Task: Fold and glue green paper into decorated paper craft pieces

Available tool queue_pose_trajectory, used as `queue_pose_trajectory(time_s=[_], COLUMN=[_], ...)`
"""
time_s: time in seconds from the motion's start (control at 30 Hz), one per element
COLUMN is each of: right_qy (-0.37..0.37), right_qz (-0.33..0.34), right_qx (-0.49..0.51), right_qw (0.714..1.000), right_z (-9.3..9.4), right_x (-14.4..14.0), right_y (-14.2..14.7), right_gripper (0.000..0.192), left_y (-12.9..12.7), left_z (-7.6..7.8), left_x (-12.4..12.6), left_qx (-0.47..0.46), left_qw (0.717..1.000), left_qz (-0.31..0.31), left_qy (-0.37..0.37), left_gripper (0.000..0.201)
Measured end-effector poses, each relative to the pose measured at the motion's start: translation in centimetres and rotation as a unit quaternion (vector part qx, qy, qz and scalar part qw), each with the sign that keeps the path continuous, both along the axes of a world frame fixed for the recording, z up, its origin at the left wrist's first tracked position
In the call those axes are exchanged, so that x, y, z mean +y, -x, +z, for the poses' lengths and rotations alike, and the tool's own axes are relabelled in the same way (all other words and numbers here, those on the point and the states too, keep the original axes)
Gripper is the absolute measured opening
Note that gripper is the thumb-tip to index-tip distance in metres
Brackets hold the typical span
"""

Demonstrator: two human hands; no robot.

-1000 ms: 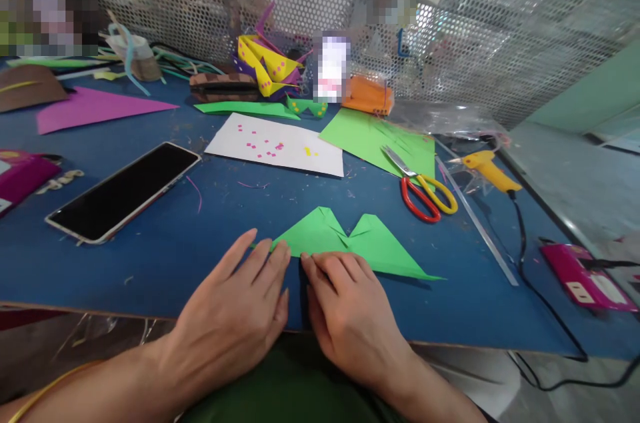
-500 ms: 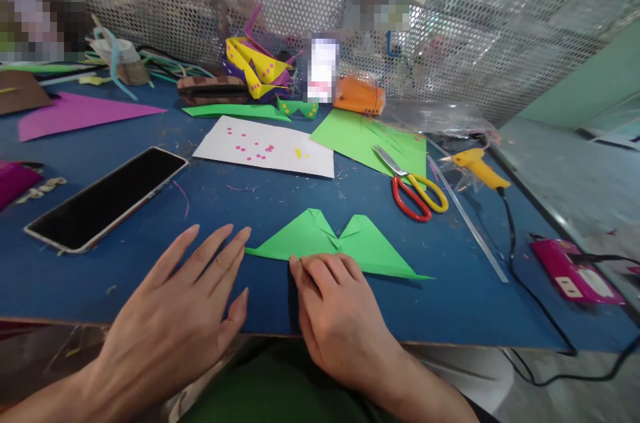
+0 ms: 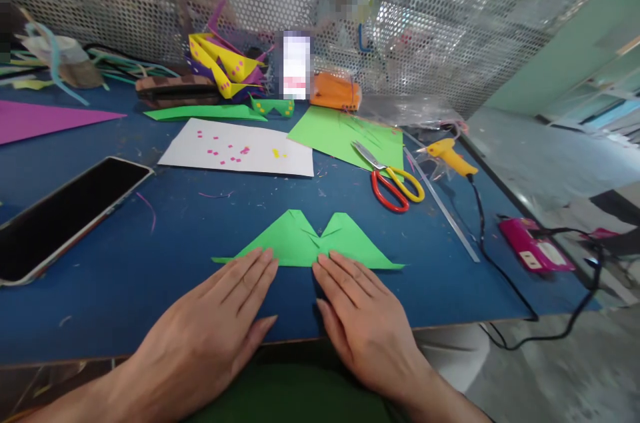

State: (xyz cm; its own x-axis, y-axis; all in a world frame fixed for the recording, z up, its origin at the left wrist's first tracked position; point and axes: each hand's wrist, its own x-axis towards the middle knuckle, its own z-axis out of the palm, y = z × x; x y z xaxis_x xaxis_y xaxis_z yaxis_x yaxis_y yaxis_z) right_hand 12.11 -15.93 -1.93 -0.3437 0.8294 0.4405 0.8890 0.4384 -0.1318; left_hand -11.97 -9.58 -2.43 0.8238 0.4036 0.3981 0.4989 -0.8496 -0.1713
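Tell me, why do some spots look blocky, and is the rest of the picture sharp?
Head view: pixelated patches sit along the perforated metal screen; the folded green paper and both hands, left hand and right hand, look sharp; the right edge smears and bends; even light, soft shadows under the scissors.

Bare blue table (image 3: pixel 165 236) lay open from 9 to 12 o'clock of the folded green paper (image 3: pixel 305 244), bounded by the phone (image 3: pixel 65 213) at 9, white sheet (image 3: pixel 235 148) at 12, and scissors (image 3: pixel 393 181), ruler (image 3: pixel 440 204) and glue-gun cord (image 3: pixel 493 256) blocking 1 to 3.
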Motion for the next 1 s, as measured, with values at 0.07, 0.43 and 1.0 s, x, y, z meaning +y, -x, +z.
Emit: queue_pose_trajectory(time_s=[0.07,0.43,1.0], right_qy=[-0.011,-0.052,-0.084], right_qz=[-0.027,-0.088,0.005], right_qx=[-0.007,-0.027,-0.153], right_qw=[1.000,0.994,0.985], right_z=[-0.1,0.0,0.6], right_x=[-0.6,-1.2,0.7], right_y=[-0.7,-2.4,-3.5], right_gripper=[0.034,0.029,0.027], left_y=[-0.1,-2.8,-12.8], left_z=[0.1,3.0,6.6], left_x=[0.1,1.2,8.0], left_qx=[-0.003,0.006,-0.154], left_qw=[1.000,1.000,0.853], left_qz=[-0.002,0.012,0.027], left_qy=[-0.010,0.005,0.498], left_gripper=[0.046,0.045,0.021])
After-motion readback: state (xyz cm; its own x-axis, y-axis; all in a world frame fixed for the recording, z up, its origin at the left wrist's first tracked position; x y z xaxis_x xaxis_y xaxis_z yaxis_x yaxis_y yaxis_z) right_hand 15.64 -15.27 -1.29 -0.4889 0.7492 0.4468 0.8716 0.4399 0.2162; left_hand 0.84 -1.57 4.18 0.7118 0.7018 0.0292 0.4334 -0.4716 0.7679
